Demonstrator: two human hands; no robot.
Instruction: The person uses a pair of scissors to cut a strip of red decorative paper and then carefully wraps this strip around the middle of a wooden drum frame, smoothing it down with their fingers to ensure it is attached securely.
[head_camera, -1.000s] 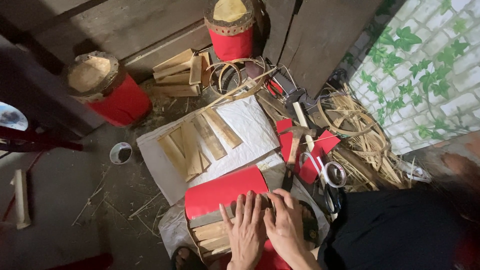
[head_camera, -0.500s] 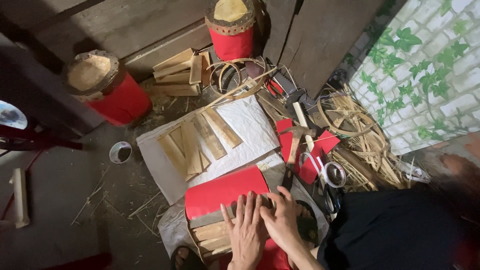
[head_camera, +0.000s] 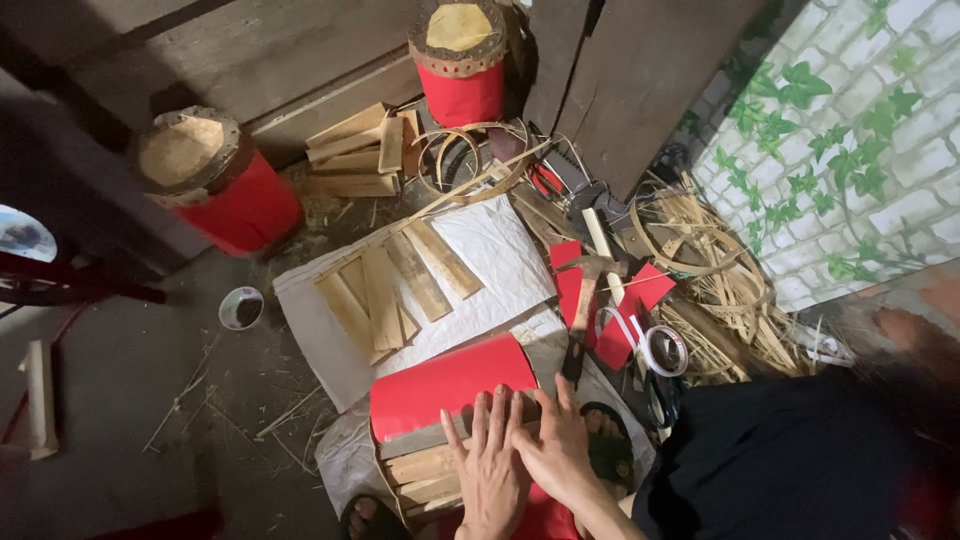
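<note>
Both hands press flat on a wooden-slat drum barrel (head_camera: 430, 465) lying on the floor between the person's feet, half covered by a red paper sheet (head_camera: 445, 390). The left hand (head_camera: 490, 470) and right hand (head_camera: 555, 450) touch, fingers spread and gripping nothing. Firm, even palm pressure, smoothing outward from the paper's edge, would likely avoid wrinkles.

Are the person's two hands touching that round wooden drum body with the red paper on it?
Touching. The head view shows the left hand and right hand pressed flat on the slatted wooden drum body, at the edge of its red paper covering.
</note>
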